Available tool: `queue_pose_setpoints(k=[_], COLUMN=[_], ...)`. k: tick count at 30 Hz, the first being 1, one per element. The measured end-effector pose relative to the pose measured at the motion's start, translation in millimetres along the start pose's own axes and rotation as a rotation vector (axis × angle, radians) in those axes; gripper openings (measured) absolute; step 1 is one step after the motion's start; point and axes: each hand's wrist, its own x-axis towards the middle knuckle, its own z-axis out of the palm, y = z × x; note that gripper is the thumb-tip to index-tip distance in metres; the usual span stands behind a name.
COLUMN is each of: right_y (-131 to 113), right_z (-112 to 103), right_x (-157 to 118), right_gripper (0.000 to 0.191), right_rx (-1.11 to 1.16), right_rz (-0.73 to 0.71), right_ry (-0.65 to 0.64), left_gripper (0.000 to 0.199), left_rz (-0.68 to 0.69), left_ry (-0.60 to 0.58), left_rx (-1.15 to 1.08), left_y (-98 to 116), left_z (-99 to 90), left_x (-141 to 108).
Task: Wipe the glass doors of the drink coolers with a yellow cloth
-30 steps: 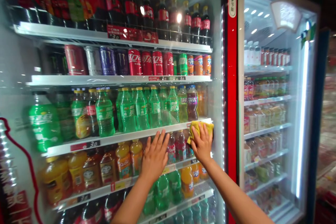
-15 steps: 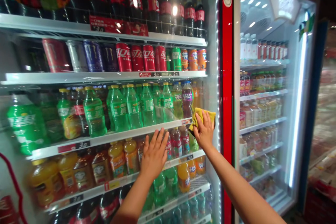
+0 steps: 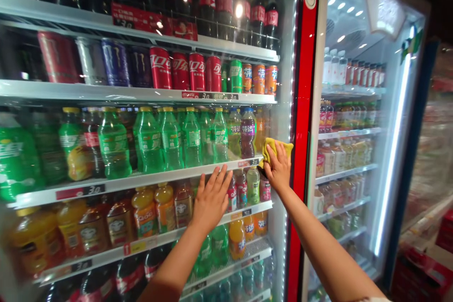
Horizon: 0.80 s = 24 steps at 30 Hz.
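My left hand (image 3: 211, 200) rests with its fingers stretched out flat against the glass door (image 3: 282, 118) of a drinks fridge, in front of the shelf below the green bottles. My right hand (image 3: 278, 172) presses a yellow cloth (image 3: 270, 143) with a dark edge to the same glass, close to the door's right side. The cloth is bunched under the fingers, and the palm side of the hand is hidden. Behind the glass, green soda bottles (image 3: 147, 144) and a purple bottle (image 3: 248, 134) stand level with the cloth.
A red upright frame (image 3: 305, 80) runs along the right of the door. Red cans (image 3: 197, 71) and cola bottles (image 3: 207, 7) fill the upper shelves. Another lit fridge (image 3: 357, 75) stands to the right, with blurred goods and a red box (image 3: 412, 271) beyond it.
The view has shifted and tilted slightly, so the shelves sit further left and higher. Both hands stay on the glass, the cloth still under my right hand and a little more bunched.
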Motion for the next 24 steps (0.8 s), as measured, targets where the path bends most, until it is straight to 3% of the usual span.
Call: queue_pose_setpoints(k=[3,5,7,10,13,16,20,24], right_y=[-5.5,-18.2,-30.0,-33.2,-17.0,6.7,37.7,70.1], right_z=[4.0,6.4,7.3,3.9,-4.6,-15.1,-27.8,-36.1], right_x=[-35.7,-50.7,-49.4,-20.9,13.5,31.1,31.6,21.9], right_gripper=[0.067,0.07,0.072,0.069,0.063,0.062,0.063,0.065], right_rx=[-0.011,-0.011,0.0,0.024,0.012,-0.012,-0.043,-0.068], right_rz=[0.141,0.162,0.084,-0.093,-0.187,-0.277,-0.342,-0.264], right_ry=[0.053,0.048,-0.004,-0.087,-0.103,-0.147,-0.195,-0.194], left_gripper=[0.071,0.071,0.072,0.075,0.079,0.082,0.087,0.085], left_rz=[-0.002,0.008,0.007,-0.017,-0.017,0.003,0.016,0.022], left_ry=[0.001,0.007,0.015,0.039,0.048,0.033,0.03,0.033], left_rx=[-0.025,-0.038,-0.046,-0.051,-0.061,-0.082,-0.108,-0.115], left_y=[2.4,2.3,2.9,7.3,15.9,25.5,34.9,41.2], left_z=[0.7,1.9,4.3,9.4,13.9,16.6,19.2,22.8], left_x=[-5.7,-8.2,-8.0,-3.6,3.1,9.6,15.3,19.5])
